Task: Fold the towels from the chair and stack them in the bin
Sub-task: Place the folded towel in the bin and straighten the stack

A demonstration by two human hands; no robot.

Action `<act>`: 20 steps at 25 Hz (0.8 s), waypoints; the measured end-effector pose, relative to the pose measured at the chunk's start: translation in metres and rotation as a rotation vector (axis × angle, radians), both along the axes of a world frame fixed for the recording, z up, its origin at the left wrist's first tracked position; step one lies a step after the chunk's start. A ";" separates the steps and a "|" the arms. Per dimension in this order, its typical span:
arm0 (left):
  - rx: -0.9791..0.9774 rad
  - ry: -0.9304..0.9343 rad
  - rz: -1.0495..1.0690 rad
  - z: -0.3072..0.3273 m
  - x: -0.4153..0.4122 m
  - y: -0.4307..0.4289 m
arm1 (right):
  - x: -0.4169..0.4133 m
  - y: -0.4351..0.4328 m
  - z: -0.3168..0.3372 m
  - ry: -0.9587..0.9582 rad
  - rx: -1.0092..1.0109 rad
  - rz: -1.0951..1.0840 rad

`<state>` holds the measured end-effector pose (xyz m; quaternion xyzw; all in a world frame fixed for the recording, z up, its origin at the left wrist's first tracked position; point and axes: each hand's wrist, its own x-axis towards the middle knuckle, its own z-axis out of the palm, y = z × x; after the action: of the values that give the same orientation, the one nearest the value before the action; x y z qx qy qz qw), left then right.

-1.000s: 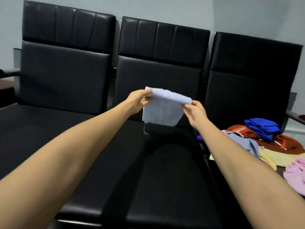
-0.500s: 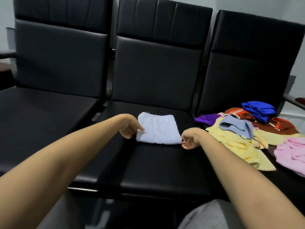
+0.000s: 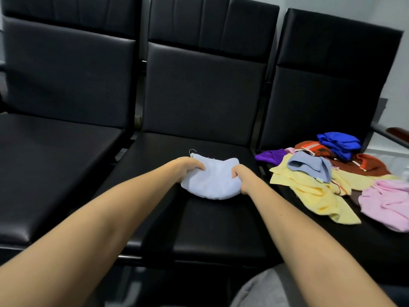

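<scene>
The light blue towel (image 3: pixel 212 183) lies bunched on the seat of the middle black chair (image 3: pixel 199 229). The left grip (image 3: pixel 190 167) is curled round its edge at nine o'clock and the right grip (image 3: pixel 243 178) round its edge at three o'clock. Further toward three o'clock, the neighbouring seat carries a loose heap with a yellow towel (image 3: pixel 309 192), a pink towel (image 3: pixel 389 202) and a royal blue towel (image 3: pixel 338 142).
</scene>
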<state>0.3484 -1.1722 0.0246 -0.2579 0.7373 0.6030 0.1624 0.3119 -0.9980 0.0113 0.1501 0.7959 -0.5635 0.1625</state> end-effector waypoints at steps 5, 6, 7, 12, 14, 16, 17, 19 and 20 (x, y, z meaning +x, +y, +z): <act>0.260 0.076 -0.069 0.020 0.008 0.026 | 0.017 0.037 0.014 0.033 -0.273 -0.085; 0.285 0.094 -0.072 0.024 0.010 0.035 | 0.020 0.046 0.016 0.038 -0.318 -0.105; 0.311 0.104 -0.097 0.029 0.012 0.047 | 0.027 0.057 0.018 0.058 -0.355 -0.098; 0.435 0.123 -0.225 0.048 0.030 0.114 | 0.052 0.131 0.027 0.174 -0.342 -0.124; 0.542 0.153 -0.278 0.052 0.040 0.142 | 0.060 0.167 0.021 0.202 -0.311 -0.163; 0.599 0.138 -0.351 0.050 0.051 0.177 | 0.084 0.203 0.025 0.249 -0.293 -0.254; 0.615 0.117 -0.393 0.049 0.057 0.193 | 0.099 0.215 0.029 0.260 -0.303 -0.274; 0.663 0.055 -0.449 0.038 0.073 0.227 | 0.128 0.245 0.028 0.254 -0.304 -0.302; 0.679 0.024 -0.459 0.031 0.081 0.244 | 0.142 0.261 0.026 0.225 -0.302 -0.323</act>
<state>0.4290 -0.9286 0.0554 -0.0112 0.5368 0.7630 0.3601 0.4534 -0.7372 0.0372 0.1858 0.6814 -0.7080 0.0013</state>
